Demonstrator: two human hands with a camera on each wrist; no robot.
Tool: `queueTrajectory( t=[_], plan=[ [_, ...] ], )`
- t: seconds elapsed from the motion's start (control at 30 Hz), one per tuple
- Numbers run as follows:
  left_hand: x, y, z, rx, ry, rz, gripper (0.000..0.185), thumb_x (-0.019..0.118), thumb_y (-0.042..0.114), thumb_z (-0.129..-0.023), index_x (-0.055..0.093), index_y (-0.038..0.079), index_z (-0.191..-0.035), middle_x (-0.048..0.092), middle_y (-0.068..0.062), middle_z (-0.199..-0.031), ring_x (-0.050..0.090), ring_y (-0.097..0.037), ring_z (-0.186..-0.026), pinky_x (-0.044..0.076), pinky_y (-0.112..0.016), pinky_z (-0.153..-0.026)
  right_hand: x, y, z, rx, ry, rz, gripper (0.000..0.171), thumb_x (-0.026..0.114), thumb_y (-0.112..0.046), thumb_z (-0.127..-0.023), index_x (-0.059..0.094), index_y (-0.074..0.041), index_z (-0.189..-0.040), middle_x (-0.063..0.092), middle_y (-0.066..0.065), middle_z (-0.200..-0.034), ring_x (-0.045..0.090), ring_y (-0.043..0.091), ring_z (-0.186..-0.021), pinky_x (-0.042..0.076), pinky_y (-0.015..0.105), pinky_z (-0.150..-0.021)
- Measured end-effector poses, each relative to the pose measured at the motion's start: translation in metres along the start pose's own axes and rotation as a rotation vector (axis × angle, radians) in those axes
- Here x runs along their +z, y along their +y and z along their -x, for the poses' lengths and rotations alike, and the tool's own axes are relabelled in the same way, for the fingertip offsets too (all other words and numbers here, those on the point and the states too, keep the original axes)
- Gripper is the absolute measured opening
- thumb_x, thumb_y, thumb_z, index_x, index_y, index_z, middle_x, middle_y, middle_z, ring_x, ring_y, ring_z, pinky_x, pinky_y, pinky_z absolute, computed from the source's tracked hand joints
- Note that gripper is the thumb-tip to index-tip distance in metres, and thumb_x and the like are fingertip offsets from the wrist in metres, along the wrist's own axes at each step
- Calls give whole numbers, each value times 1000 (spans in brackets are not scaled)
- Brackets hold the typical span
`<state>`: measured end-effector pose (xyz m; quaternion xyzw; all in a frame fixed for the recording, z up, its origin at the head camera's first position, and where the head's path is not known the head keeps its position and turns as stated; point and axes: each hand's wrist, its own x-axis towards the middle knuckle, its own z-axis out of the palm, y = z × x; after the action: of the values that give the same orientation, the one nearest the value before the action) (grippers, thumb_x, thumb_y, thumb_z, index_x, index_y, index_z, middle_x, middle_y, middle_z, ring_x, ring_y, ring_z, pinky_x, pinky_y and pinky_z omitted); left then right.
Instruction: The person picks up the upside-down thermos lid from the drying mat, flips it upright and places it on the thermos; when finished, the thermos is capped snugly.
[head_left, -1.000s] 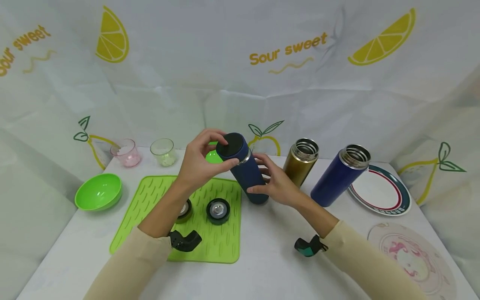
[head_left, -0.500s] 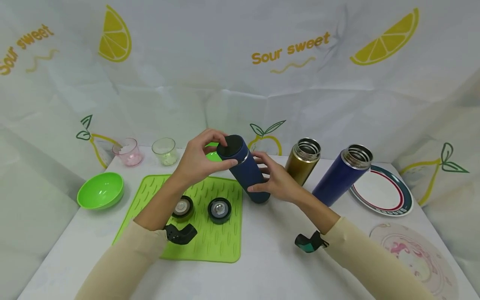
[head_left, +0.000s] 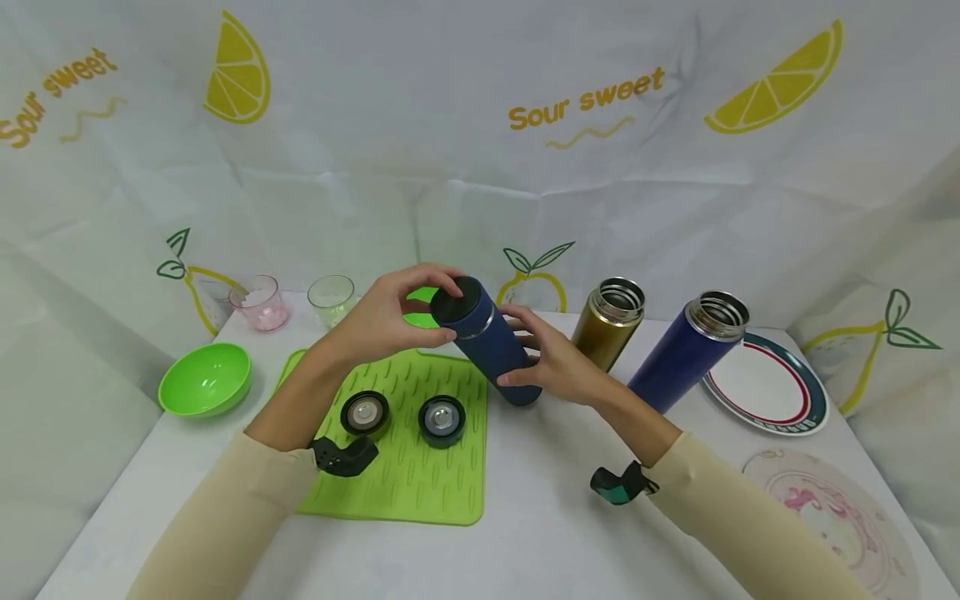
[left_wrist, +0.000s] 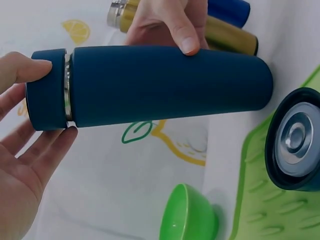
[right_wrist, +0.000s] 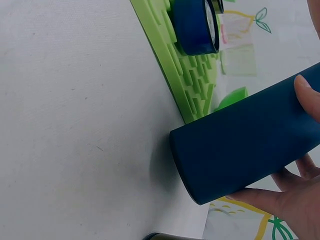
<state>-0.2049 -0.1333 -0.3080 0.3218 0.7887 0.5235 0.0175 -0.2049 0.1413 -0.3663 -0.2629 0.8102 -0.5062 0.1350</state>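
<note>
Flask (head_left: 491, 350), dark blue and tilted over the table (head_left: 540, 517) by the green mat's (head_left: 420, 492) edge, appears mid lid-twist: right hand (head_left: 558, 362) wraps its body, left hand (head_left: 378, 321) pinches the lid (head_left: 459, 302). Next likely calls for turning while the body stays braced. Thread engagement is hidden; two loose caps (head_left: 441, 419) lie on the mat.

Lighting was bright, even and diffuse across all three views, seemingly from overhead; shadows were soft and faint, with only a small one under the tilted dark blue flask (right_wrist: 245, 145) in the right wrist view. Head view showed wide-angle bending at the edges, the white table (head_left: 525, 517) splaying outward. It stayed reasonably sharp, with mild glare on the steel rims. The left wrist view had a slight bluish cast, and the near fingers (left_wrist: 30, 160) were soft.
</note>
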Motion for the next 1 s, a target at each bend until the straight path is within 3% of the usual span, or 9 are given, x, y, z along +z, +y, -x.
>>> queueTrajectory(
  t=[0.23,0.43,0.67,0.73,0.8,0.93,1.0],
  plan=[
    [3,2,1,-23,23,-35,40,83,8,-82,65,9,-119,57,-6,-148,53,-24,-139,54,-50,-104,2,1,0,-24,3,1,92,82,-2,-84,30,-18,-158,38,20,-160,43,47,-146,44,65,-112],
    [5,6,-1,-33,68,-103,42,89,19,-78,69,14,-114,61,-2,-135,58,-19,-127,57,-46,-101,2,1,1,-32,-4,3,91,81,-2,-84,30,-19,-158,39,19,-159,44,47,-145,44,65,-112],
    [-11,10,-1,2,-149,5,46,81,0,-83,69,9,-127,55,-4,-152,46,-19,-147,49,-47,-112,3,3,-1,-18,-26,-7,91,81,-4,-85,29,-20,-158,40,18,-159,43,46,-146,41,65,-115],
    [-13,12,-1,3,-184,-21,48,78,1,-86,67,10,-132,50,-4,-157,41,-20,-151,47,-49,-114,3,3,-1,-19,-26,-11,91,81,-4,-85,29,-20,-158,39,18,-159,42,47,-146,42,65,-114],
    [-11,15,-1,-5,-169,-97,52,79,8,-87,65,14,-137,47,-4,-158,41,-22,-149,49,-48,-112,2,3,-1,-19,-23,-13,91,80,-3,-85,29,-20,-158,38,18,-161,42,47,-147,42,65,-114],
    [-5,23,-2,-42,-102,-232,56,82,25,-87,63,20,-140,51,-8,-145,53,-25,-131,58,-43,-97,1,3,0,-21,-21,-10,91,80,-2,-85,29,-19,-158,37,17,-162,42,47,-147,42,65,-114],
    [-5,27,-4,-32,-97,-277,55,83,26,-87,65,20,-139,55,-8,-137,57,-24,-123,60,-40,-91,1,3,0,-28,-22,-5,91,80,-2,-85,29,-19,-159,37,17,-161,42,47,-146,43,65,-113]
  ],
)
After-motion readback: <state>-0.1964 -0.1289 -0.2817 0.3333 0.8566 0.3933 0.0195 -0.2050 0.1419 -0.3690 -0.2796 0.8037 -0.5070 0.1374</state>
